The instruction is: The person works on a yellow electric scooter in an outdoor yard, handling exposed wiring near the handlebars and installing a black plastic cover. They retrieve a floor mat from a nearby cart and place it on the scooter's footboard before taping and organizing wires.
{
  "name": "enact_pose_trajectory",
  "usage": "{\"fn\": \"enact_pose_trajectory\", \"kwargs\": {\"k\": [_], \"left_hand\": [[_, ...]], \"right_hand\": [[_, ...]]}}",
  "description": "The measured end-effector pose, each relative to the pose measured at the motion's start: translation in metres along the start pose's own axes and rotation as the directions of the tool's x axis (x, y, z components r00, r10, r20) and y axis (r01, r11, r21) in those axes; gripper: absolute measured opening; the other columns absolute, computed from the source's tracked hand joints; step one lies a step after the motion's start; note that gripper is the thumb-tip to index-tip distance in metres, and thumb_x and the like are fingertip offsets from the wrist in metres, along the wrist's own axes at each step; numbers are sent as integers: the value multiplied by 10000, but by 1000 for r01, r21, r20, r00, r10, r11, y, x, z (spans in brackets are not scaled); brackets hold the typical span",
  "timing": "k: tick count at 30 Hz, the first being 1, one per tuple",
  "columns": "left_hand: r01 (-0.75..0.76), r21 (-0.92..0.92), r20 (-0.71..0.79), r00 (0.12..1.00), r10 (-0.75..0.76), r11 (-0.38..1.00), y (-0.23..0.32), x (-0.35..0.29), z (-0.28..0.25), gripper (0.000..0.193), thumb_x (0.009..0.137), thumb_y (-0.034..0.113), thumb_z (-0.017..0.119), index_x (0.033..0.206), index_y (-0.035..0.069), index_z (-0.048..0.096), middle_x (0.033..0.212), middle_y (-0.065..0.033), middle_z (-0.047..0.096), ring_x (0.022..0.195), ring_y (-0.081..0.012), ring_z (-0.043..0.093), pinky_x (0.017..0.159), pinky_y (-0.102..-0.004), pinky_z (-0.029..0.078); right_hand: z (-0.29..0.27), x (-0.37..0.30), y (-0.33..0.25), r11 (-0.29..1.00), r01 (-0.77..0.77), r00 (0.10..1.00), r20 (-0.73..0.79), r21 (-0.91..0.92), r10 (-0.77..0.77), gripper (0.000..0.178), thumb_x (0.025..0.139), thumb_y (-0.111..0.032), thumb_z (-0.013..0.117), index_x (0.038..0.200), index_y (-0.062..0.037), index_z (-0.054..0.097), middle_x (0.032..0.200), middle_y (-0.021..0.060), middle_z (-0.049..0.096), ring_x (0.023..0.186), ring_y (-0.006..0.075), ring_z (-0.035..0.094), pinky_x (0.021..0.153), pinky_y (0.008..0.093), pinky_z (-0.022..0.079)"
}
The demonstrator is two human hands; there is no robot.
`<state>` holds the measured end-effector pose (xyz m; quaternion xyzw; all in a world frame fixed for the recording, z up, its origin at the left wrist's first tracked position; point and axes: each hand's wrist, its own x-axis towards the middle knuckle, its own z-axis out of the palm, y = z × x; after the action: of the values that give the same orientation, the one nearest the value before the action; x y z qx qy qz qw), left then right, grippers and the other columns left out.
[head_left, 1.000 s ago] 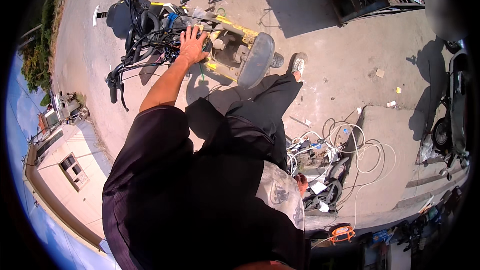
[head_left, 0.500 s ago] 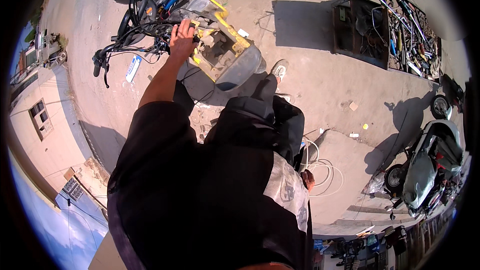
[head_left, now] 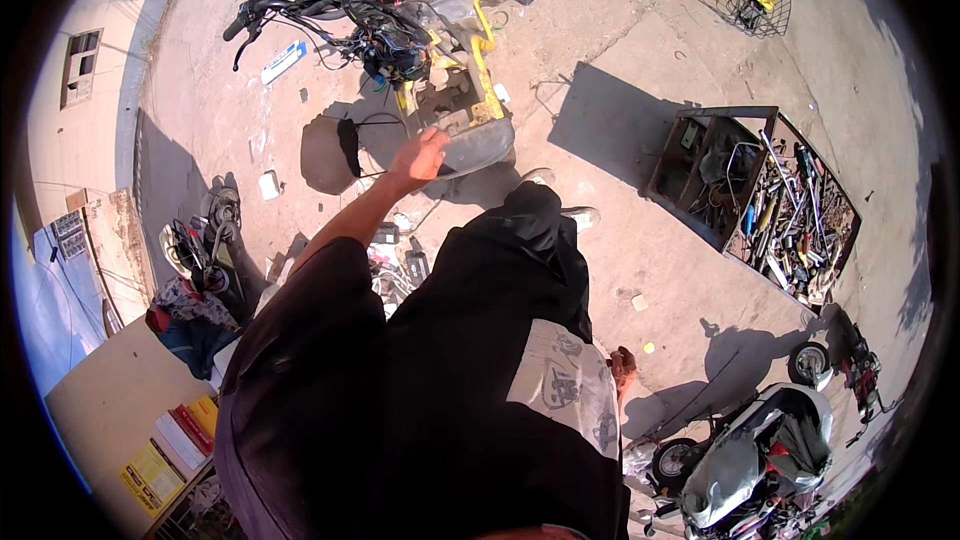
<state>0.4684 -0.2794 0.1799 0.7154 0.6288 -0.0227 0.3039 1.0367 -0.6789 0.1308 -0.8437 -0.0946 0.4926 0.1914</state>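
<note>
The left hand (head_left: 420,156) of the person is reached forward, its fingers bent at the near edge of a grey, rounded, smooth panel (head_left: 480,148). Whether it grips this edge or only rests there, I cannot tell. The panel is at the rear end of a bare yellow metal frame (head_left: 486,43), which stands on the sunlit concrete ground (head_left: 620,60) in front of the person, a little to the left. At the farther part of this frame there is a dense tangle of dark wires (head_left: 400,48), and a black handlebar (head_left: 275,6) points out to the left.

The right hand (head_left: 622,368) is low, beside the body — its fingers look loosely bent, but I cannot tell if they are closed on something.

To the left of the frame, a brownish rounded piece (head_left: 328,155) lies on the ground, and beyond it a flat blue-and-white package (head_left: 283,62). On the right side stands an open dark metal box (head_left: 692,208) — one compartment is full of mixed hand tools (head_left: 795,210).
</note>
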Motion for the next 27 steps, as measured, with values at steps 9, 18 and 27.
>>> {"fn": "enact_pose_trajectory", "kwargs": {"k": [9,18,27], "left_hand": [[422,-241,642,744,-183,874,2,-204,188,365,958,293,673,1229,50,704,1188,-249,728,1135,-432,689,956,-472,542],[456,-362,483,838,-255,813,-22,-62,159,310,933,292,666,1076,28,741,1038,-230,758,1048,-415,726,892,-471,552],[94,-238,64,995,-81,967,91,350,-10,235,948,223,649,1001,5,720,902,-203,735,879,-321,727,813,-419,559]], "right_hand": [[-31,66,-156,762,542,758,-184,-355,-625,184,971,-144,639,1063,-27,748,996,153,706,886,279,679,799,401,549],[14,93,-324,677,652,592,-328,-342,-736,270,938,16,613,1185,-77,669,1171,136,631,931,272,657,825,408,550],[34,107,-407,767,574,618,-463,-286,-635,387,906,25,661,1280,-72,653,1246,160,589,1118,320,629,974,436,529]]}}
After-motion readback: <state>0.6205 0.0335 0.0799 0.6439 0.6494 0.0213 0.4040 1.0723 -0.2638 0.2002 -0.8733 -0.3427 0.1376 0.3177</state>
